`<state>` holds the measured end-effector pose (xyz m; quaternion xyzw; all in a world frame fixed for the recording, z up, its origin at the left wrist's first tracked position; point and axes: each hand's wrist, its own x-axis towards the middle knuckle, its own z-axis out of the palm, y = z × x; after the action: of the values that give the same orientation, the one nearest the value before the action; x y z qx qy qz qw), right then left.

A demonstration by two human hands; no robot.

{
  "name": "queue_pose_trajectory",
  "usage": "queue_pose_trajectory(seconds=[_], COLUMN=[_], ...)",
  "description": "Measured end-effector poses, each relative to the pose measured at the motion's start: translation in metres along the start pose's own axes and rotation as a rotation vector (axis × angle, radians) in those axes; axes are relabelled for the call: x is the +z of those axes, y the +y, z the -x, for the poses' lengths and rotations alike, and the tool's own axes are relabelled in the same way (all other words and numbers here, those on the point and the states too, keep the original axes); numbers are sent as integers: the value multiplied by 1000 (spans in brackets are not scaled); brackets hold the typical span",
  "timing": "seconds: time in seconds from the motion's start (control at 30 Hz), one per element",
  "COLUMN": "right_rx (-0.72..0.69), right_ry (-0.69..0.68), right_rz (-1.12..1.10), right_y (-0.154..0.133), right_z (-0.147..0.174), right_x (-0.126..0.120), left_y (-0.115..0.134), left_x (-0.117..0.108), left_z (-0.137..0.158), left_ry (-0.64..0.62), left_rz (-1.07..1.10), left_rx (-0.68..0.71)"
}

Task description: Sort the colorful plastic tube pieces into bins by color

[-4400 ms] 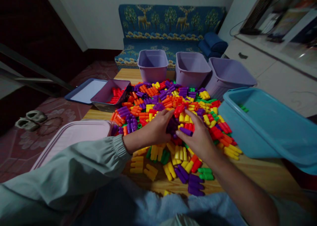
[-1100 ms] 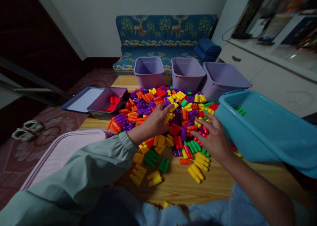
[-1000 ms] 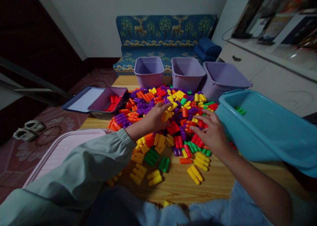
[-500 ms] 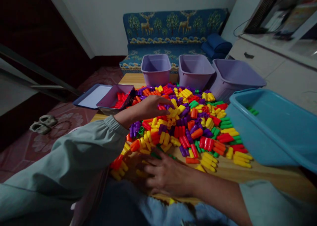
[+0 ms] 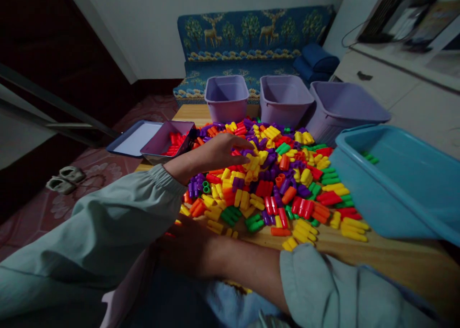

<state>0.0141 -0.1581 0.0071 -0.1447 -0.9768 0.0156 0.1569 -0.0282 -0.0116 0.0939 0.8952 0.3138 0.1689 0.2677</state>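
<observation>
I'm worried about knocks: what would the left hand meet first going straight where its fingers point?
The left hand would probably meet the yellow blocks right in front of it first; depth is unclear, so it may already touch them.

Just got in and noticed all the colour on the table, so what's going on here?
A person is handling a pile of plastic pieces. The left hand holds yellow pieces over it. The right hand is low at the pile's near left edge; shadow hides whether it holds anything. Red pieces lie in the tin, a few green ones in the blue tub. Three purple bins stand behind.
</observation>
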Motion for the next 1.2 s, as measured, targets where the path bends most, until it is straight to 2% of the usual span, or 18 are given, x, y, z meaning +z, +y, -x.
queue_pose_trajectory(seconds=[0.1,0.23,0.43,0.57,0.7,0.87,0.93,1.03,1.13,1.2], right_rx=[-9,127,259,500,644,842,905,919,902,918], right_ry=[41,17,39,92,193,282,355,556,745,783], right_rz=[99,85,129,141,176,225,179,72,14,7], right_y=[10,30,61,94,127,145,150,159,168,172], right_z=[-8,-2,13,24,50,86,95,104,116,126], right_x=[12,14,-5,-25,-42,-57,-60,-65,-73,-80], left_y=[-5,-9,-4,-7,-15,-20,-21,-25,-32,-37], left_x=[1,0,-1,3,12,30,40,56,72,80], left_z=[3,7,10,5,-10,-28,-30,-29,-29,-28], left_ry=[8,9,31,48,168,404,473,501,508,524], left_rz=[28,1,-1,54,200,191,152,128,81,8], left_rx=[-10,7,-34,-73,-97,-254,-320,-381,-383,-359])
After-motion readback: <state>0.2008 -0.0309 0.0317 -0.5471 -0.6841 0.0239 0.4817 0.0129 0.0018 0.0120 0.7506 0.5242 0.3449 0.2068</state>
